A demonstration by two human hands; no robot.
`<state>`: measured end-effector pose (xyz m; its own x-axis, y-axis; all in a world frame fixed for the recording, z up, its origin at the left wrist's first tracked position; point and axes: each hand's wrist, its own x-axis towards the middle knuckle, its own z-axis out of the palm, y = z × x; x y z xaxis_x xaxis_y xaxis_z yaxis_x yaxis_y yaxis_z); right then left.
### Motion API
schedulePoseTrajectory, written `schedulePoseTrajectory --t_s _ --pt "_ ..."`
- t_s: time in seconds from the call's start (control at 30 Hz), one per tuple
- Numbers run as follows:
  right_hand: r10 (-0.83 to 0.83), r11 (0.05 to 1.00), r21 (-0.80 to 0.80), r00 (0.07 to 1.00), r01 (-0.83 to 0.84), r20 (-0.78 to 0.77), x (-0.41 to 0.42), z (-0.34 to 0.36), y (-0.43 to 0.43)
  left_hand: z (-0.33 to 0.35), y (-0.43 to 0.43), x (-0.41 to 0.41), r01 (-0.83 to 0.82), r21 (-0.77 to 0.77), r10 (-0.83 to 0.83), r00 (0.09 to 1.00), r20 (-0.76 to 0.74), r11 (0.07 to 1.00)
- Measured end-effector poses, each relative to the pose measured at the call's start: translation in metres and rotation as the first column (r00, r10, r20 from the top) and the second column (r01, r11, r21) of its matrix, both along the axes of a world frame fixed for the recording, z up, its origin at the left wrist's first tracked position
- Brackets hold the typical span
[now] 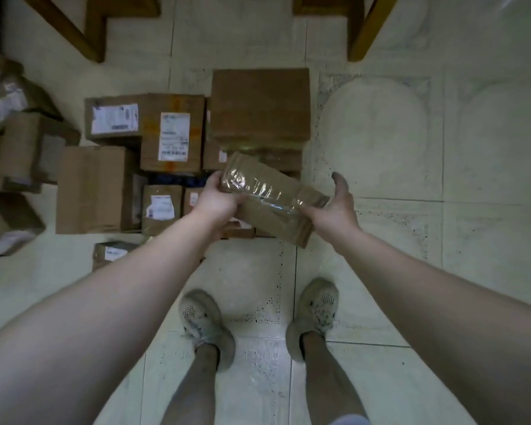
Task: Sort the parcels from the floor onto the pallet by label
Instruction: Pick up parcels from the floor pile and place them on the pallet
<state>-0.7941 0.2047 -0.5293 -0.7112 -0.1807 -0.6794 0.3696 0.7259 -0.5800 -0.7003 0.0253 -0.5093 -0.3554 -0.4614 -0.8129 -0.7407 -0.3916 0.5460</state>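
Two hands are holding the parcel (273, 200) between my fingers, just above the boxes (172, 136). My left hand (218, 199) is gripping one end and my right hand (334, 207) is cradling the other, relaxed. I'm hunting for its label, and since none is showing, turning it over probably comes next.

A person stands on a pale tiled floor (380, 148), light shoes (200, 314) visible below, holding a brown taped parcel (273, 200) at an angle in front of them, with shiny clear tape wrapped across its top. The left hand (218, 200) grips the parcel's left end. The right hand (334, 210) supports the right end from beneath, thumb raised clear of it, its fingers hidden under the cardboard. Under and beyond the parcel, cardboard boxes sit packed together: a large plain box (259, 105), a box with a tall white label (172, 133), a wide-labelled box (114, 118) and a small labelled box (161, 207). More boxes (19, 142) are heaped at the left edge. Wooden frame legs (95, 29) stand at the top.
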Motion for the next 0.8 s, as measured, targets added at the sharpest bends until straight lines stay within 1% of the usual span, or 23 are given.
schedulePoseTrajectory --t_s 0.03,0.1,0.17,0.23,0.27,0.33,0.4,0.47,0.57,0.7,0.8 --pt "0.032 0.999 -0.031 0.999 -0.031 0.034 0.001 -0.009 0.001 -0.008 0.001 -0.001 0.009 -0.041 -0.008 1.000 0.003 0.999" --pt "0.055 0.997 -0.068 0.993 -0.048 0.100 0.006 -0.021 0.004 -0.023 0.002 -0.003 -0.030 -0.101 0.029 1.000 -0.007 0.994" --pt "0.041 0.997 -0.070 0.989 -0.031 0.143 0.012 -0.029 0.006 -0.031 0.004 -0.006 -0.114 -0.128 0.112 0.993 -0.028 0.985" --pt "0.056 0.997 -0.056 0.987 -0.048 0.148 0.016 -0.036 0.010 -0.038 0.010 -0.008 -0.136 -0.138 0.133 0.991 -0.026 0.981" --pt "0.071 0.997 -0.052 0.987 -0.065 0.144 0.019 -0.039 0.011 -0.041 0.015 -0.010 -0.108 -0.128 0.107 0.994 -0.014 0.986" --pt "0.114 0.993 -0.049 0.984 -0.108 0.134 0.024 -0.042 0.010 -0.045 0.025 -0.010 0.012 -0.086 -0.009 0.999 0.039 0.996" --pt "0.126 0.992 -0.036 0.982 -0.122 0.141 0.027 -0.047 0.008 -0.050 0.031 -0.011 0.104 -0.103 -0.099 0.994 0.055 0.989" --pt "0.123 0.992 -0.011 0.980 -0.123 0.156 0.028 -0.053 0.008 -0.056 0.034 -0.013 0.146 -0.113 -0.143 0.989 0.036 0.983" --pt "0.097 0.995 0.021 0.987 -0.100 0.132 0.027 -0.061 0.009 -0.062 0.040 -0.020 0.210 -0.074 -0.210 0.978 0.008 0.975" --pt "0.100 0.994 0.042 0.992 -0.104 0.074 0.019 -0.073 0.007 -0.070 0.043 -0.031 0.252 -0.039 -0.251 0.968 0.010 0.967" --pt "0.128 0.990 0.052 0.990 -0.131 0.060 0.013 -0.081 0.001 -0.078 0.038 -0.036 0.297 -0.002 -0.297 0.955 0.023 0.955"
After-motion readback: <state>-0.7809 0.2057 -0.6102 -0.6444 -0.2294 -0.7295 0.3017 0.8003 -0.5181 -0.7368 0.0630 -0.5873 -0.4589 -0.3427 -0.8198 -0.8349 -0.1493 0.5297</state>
